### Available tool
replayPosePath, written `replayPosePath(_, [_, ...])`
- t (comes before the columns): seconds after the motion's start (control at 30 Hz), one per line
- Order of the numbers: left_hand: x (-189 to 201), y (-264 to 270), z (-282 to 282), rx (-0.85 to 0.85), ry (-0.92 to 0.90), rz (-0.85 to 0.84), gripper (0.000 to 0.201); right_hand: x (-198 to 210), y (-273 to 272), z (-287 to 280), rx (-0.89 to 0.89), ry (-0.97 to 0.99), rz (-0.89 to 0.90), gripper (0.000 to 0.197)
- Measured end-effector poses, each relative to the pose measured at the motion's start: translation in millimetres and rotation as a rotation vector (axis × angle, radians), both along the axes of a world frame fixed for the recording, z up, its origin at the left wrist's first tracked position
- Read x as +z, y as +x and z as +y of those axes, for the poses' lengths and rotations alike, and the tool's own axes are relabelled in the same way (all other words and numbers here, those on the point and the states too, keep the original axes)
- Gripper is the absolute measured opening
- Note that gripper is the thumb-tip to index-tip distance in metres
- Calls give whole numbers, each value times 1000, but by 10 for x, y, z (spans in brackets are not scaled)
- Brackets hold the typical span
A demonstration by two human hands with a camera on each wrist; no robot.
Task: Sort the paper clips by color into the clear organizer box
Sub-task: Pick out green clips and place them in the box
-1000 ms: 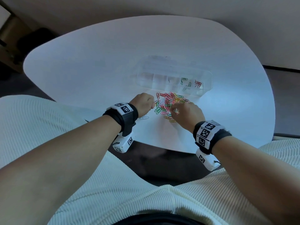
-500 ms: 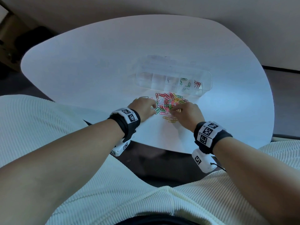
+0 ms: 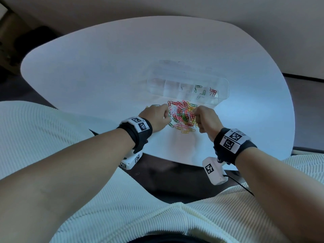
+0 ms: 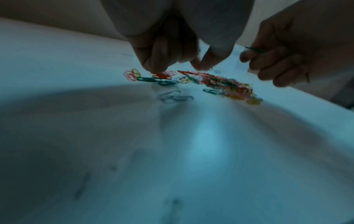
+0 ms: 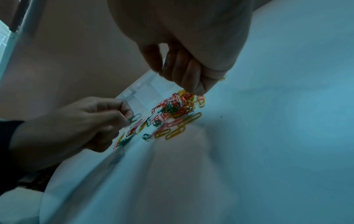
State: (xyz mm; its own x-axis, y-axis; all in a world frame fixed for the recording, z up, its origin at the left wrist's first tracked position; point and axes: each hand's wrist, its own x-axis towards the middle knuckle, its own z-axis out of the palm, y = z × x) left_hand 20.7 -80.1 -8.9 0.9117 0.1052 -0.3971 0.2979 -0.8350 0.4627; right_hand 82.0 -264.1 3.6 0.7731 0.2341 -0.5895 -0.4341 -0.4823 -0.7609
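A heap of mixed paper clips (image 3: pixel 182 116), red, green, yellow, pink and white, lies on the white table (image 3: pixel 105 71) just in front of the clear organizer box (image 3: pixel 187 85). Green clips (image 3: pixel 199 88) and red clips (image 3: pixel 213 92) sit in the box's right compartments. My left hand (image 3: pixel 166 114) is at the heap's left edge with fingers curled, and a green clip (image 5: pixel 135 117) sticks out of its thumb-and-finger pinch. My right hand (image 3: pixel 195 113) hovers over the heap's right side and pinches another green clip (image 4: pixel 254 49) between thumb and forefinger.
A few pale blue clips (image 4: pixel 175 97) lie loose on the near side of the heap, and a single green one (image 3: pixel 156 105) lies beyond my left knuckles. The table's near edge (image 3: pixel 175 159) is close behind both wrists. A dark floor shows below it.
My right hand has risen off the heap's near right side and turned, now with a green clip pinched. My left hand stayed at the left edge, shifting only slightly.
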Motion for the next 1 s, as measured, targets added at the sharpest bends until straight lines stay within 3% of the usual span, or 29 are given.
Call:
replayPosePath(0.17, [212, 120, -26, 116, -296, -34, 27, 149, 45, -6, -92, 285, 194, 17])
replayPosePath(0.33, [372, 196, -95, 300, -627, -4, 39, 242, 151, 1, -237, 428, 263, 42])
replayPosePath(0.57, [569, 286, -203, 398, -905, 17, 18, 485, 390, -50, -443, 560, 240, 3])
replayPosePath(0.67, [630, 361, -254, 513, -1015, 10, 20, 547, 470, -70, -574, 579, 283, 20])
replayPosePath(0.8, [692, 500, -300, 720, -1112, 3, 21, 637, 561, -41, -591, 664, 324, 50])
replayPosePath(1.0, [760, 736, -362, 917, -1037, 32, 14, 670, 623, 37, -553, 705, 348, 65])
